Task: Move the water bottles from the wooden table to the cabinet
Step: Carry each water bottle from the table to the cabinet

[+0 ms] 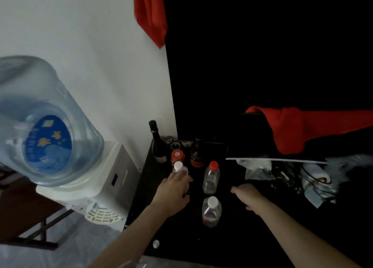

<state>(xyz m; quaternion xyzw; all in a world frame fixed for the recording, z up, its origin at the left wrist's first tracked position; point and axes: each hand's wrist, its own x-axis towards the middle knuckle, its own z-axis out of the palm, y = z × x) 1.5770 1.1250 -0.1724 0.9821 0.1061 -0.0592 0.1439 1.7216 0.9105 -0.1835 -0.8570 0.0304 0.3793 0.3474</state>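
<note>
On the black cabinet top (238, 233) stand three clear water bottles. My left hand (173, 189) grips the one with a white cap (178, 167), upright near the cabinet's left side. A red-capped bottle (211, 179) stands just right of it. A second white-capped bottle (211, 211) stands nearer to me. My right hand (247, 195) hovers right of these two, fingers loosely curled, holding nothing. The wooden table is only partly in view at the left edge.
A dark wine bottle (157, 142), an orange-lidded jar (177, 155) and a brown bottle (197, 152) stand at the back. A water dispenser (96, 179) with a big blue jug (42, 122) stands left. Red cloth (298, 128), cables and plastic bags clutter the right.
</note>
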